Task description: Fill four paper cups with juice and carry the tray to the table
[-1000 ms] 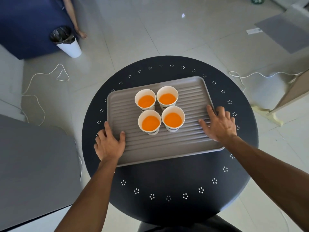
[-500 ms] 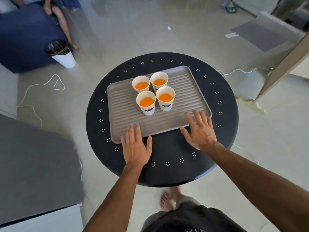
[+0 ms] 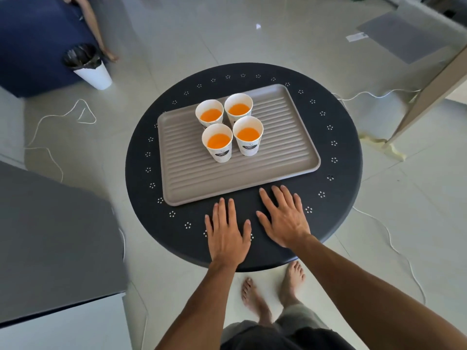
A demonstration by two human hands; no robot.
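The job looks done: four cups full of juice stand on the tray on the round table, and both the left hand and the right hand are just beside the tray, fingers spread, holding nothing.
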